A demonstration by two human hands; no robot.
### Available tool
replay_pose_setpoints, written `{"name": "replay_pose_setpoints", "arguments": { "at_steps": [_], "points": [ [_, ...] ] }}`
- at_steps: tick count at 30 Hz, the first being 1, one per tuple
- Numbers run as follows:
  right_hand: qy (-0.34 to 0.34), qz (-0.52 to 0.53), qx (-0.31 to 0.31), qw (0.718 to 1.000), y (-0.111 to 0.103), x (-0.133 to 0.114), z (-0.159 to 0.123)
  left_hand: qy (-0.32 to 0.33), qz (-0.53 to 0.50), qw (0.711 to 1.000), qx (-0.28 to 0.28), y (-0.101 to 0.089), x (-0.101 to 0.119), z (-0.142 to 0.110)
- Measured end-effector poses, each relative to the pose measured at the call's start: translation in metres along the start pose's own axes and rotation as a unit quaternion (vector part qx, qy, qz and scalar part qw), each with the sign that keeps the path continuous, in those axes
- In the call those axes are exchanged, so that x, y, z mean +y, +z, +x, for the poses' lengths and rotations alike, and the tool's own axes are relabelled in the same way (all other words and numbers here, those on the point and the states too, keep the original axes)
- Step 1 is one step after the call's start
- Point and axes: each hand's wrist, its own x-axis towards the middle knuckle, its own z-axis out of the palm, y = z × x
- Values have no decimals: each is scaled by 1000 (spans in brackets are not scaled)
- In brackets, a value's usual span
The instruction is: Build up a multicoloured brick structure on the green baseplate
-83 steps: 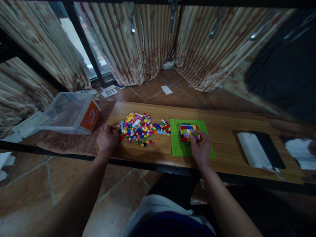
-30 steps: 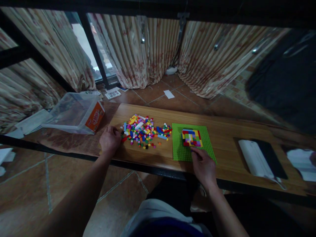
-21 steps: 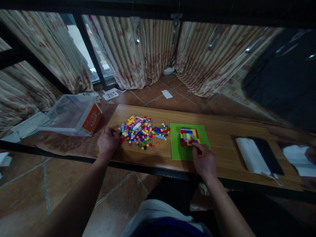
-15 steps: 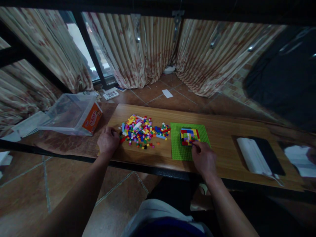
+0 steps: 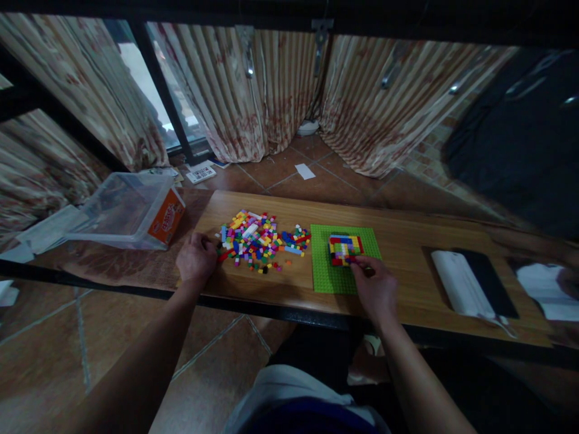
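Observation:
A green studded baseplate point(image 5: 321, 280) lies on the wooden board, bearing a small build of building bricks point(image 5: 344, 248) in red, yellow, blue and white. My right hand point(image 5: 376, 284) is at the build's near right corner, thumb and forefinger pinched on a small brick there; its colour is hard to make out. A loose heap of small coloured bricks point(image 5: 248, 241) spreads left of the baseplate. Beside the heap's left edge rests my left hand point(image 5: 196, 256), its fingers curled in. Whatever it may hold is hidden.
A clear plastic box point(image 5: 122, 208) with an orange label stands at the left. On the right of the board lie a white pouch-like object point(image 5: 461, 283) and a dark flat slab point(image 5: 491, 283). White paper point(image 5: 545, 289) lies farther right, with part of another person's hand point(image 5: 569, 282) there.
The whole view has shifted slightly. My right fingers stay at the build's near right corner, with the hand turned a little. My left hand stays beside the heap.

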Motion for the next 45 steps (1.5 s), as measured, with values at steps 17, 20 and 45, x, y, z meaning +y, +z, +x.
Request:
{"name": "replay_pose_setpoints", "arguments": {
  "at_steps": [17,20,45],
  "points": [
    [66,85,14,994,11,6,4,-5,4,1000,0,-1,1,0],
    [67,93,16,993,11,3,4,-3,6,1000,-2,-1,2,0],
    [-105,-143,-175,969,69,-79,-13,-4,-1,1000,-2,-1,1,-1]
  ]
}}
